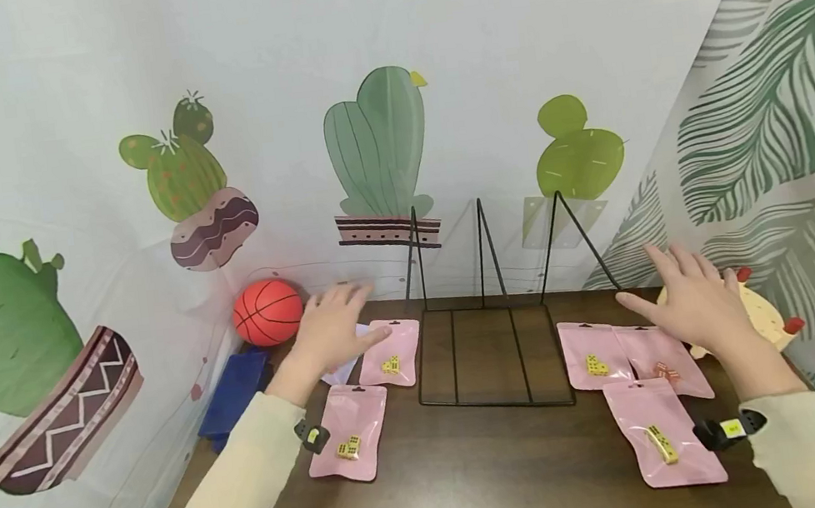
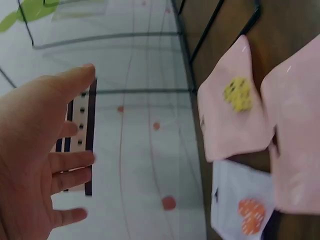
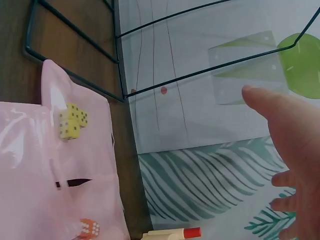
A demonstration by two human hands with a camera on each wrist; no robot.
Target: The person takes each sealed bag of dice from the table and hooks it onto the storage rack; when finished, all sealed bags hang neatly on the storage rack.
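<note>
Hands (image 1: 333,325) (image 1: 704,306) hover near pink bags (image 1: 396,341) holding dice (image 1: 392,365)

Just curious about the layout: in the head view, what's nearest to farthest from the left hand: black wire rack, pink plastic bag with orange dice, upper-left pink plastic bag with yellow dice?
1. Yellow-dice bag: by the left hand.
2. Wire rack: centre, right of that bag.
3. Orange-dice bag: right of the rack.

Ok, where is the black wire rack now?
In the head view, the black wire rack stands just right of centre, between the left and right groups of pink dice pouches.
</note>
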